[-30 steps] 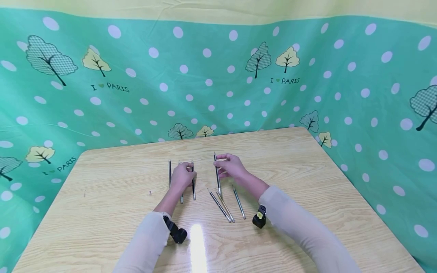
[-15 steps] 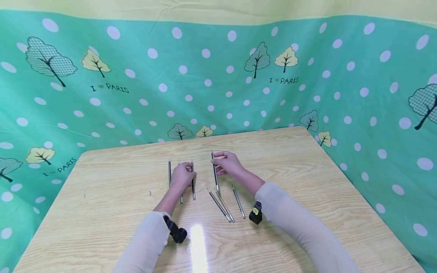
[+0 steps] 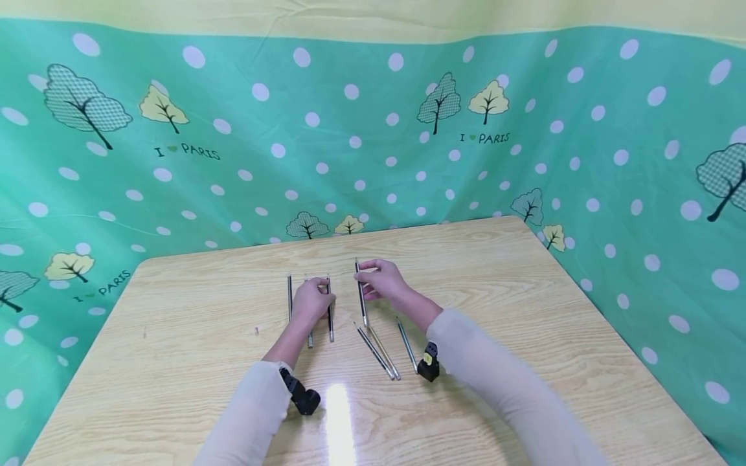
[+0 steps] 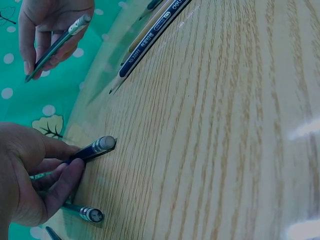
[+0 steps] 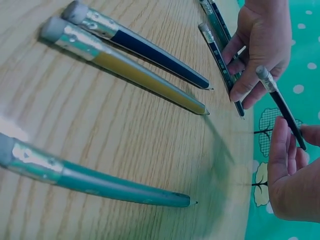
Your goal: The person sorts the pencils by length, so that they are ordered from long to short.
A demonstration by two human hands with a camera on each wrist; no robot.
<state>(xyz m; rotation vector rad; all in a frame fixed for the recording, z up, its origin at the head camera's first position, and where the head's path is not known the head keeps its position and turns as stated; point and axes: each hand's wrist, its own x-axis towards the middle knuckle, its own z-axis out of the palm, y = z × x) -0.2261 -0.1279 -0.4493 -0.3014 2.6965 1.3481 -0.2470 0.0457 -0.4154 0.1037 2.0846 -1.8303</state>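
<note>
My left hand [image 3: 311,301] pinches a dark pencil [image 3: 331,327] that lies on the table, eraser end toward me. To its left lie another dark pencil [image 3: 289,294] and a teal one [image 4: 85,212], partly hidden by the hand. Held off the table, a dark pencil [image 5: 282,107] is pinched between the thumb and fingers of my right hand [image 3: 381,281], tip pointing away. Nearer to me, a dark blue pencil [image 5: 155,57] and a yellow pencil [image 5: 150,82] lie close together. A teal pencil [image 5: 120,185] lies apart on their right.
The wood-grain table [image 3: 192,349] reaches back to a green dotted cloth [image 3: 350,162] hanging behind and at both sides. A tiny pale bit [image 3: 256,331] lies left of the pencils. Glare shows on the table in front.
My right hand has moved left with the raised dark pencil, closer to the left hand. The left hand and the pencils on the table have stayed put.
</note>
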